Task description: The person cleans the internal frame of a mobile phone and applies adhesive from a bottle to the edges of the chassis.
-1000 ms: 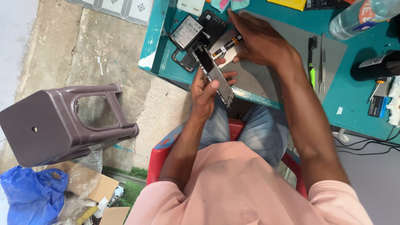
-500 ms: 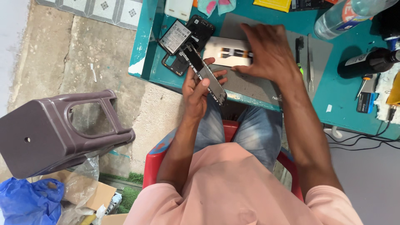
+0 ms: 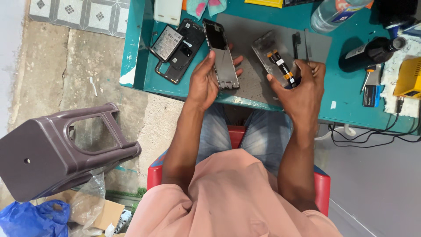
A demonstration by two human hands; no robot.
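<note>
My left hand (image 3: pixel 205 81) grips a phone frame with a dark screen (image 3: pixel 221 53), held upright over the near edge of the teal table (image 3: pixel 136 66). My right hand (image 3: pixel 302 85) holds a second phone panel (image 3: pixel 274 55), a grey back part with orange flex cables showing, tilted above the grey work mat (image 3: pixel 245 33). A black phone shell (image 3: pixel 182 52) with a loose battery (image 3: pixel 165 43) on it lies on the table left of my left hand.
A plastic bottle (image 3: pixel 335 15), a dark bottle (image 3: pixel 370 52), a yellow device (image 3: pixel 410 77) and cables (image 3: pixel 372 138) sit at the right. A brown plastic stool (image 3: pixel 52 151) lies tipped on the floor at left, above a blue bag (image 3: pixel 30 219). I sit on a red chair (image 3: pixel 153 175).
My right hand has lifted the flex-cable panel off the mat and drawn it toward me. My left hand has turned its phone frame upright.
</note>
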